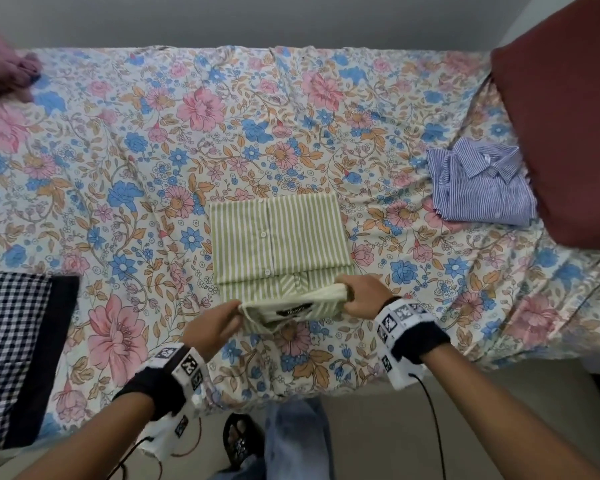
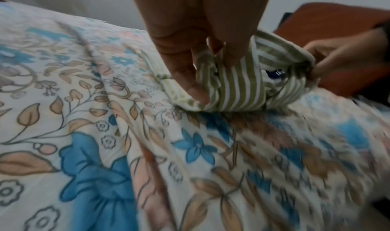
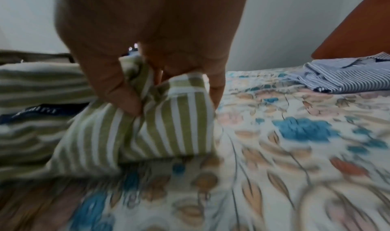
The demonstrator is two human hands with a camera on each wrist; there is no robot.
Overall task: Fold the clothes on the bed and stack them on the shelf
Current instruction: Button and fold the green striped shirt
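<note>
With the left hand (image 1: 212,325) and right hand (image 1: 362,295) each pinching a collar-end corner of the green striped shirt (image 1: 278,239) (lying mid-bed (image 1: 125,150)), an uneven lift risks skewing the final fold, judging by the loose layers.

Open bedspread (image 1: 125,161) left/far; blue shirt (image 1: 482,188), prob. headboard (image 1: 568,116) block right.

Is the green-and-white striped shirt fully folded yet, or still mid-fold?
Mid-fold. The green-and-white striped shirt is a flat rectangle, but the left hand and right hand pinch its collar end, lifted off the floral bedsheet.
</note>
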